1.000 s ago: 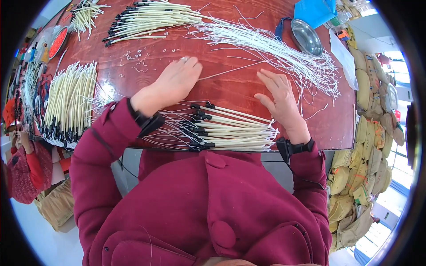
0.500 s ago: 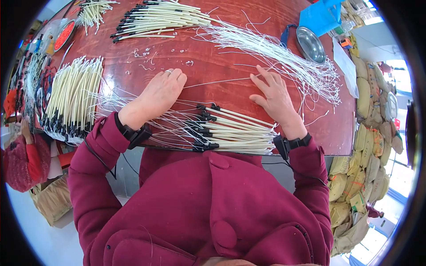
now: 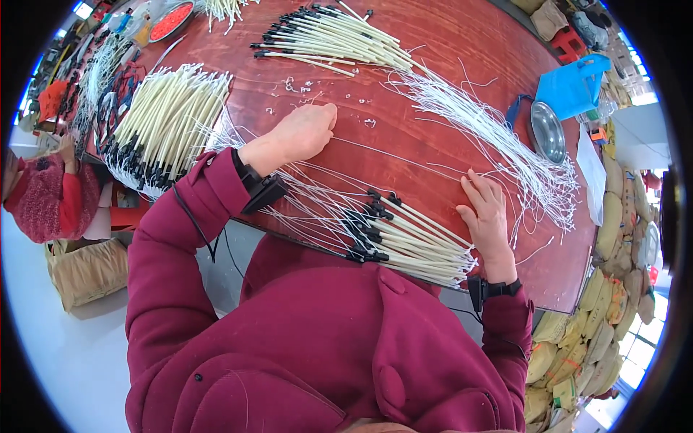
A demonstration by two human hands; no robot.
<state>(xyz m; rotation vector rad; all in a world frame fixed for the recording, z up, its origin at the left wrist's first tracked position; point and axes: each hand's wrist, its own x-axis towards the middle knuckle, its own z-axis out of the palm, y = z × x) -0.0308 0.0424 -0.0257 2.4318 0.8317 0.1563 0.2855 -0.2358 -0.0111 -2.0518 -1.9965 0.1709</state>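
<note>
My left hand point(image 3: 309, 132) is closed, its fingertips pinching one end of a thin white cord point(image 3: 393, 155). That cord stretches across the red table toward my right hand point(image 3: 485, 216). The right hand's fingers are apart, its fingertips by the cord's far end; whether they touch it is hard to see. Below both hands lies a bundle of cream-coloured sticks point(image 3: 426, 242) with black end pieces, and white cords point(image 3: 310, 206) trail from them under my left forearm. Beyond my right hand, a long heap of loose white cords point(image 3: 498, 148) runs across the table.
More cream sticks with black ends lie in a left pile point(image 3: 173, 115) and a far pile point(image 3: 332, 40). White scraps point(image 3: 299, 86) dot the table. At right are a metal bowl point(image 3: 547, 132), a blue plastic container point(image 3: 574, 86) and stacked sacks point(image 3: 577, 317). Another person point(image 3: 54, 195) sits at left.
The view has swung left, so the table's contents appear shifted right and tilted. My left hand still pinches the cord, and my right hand stays by its other end with fingers spread.
</note>
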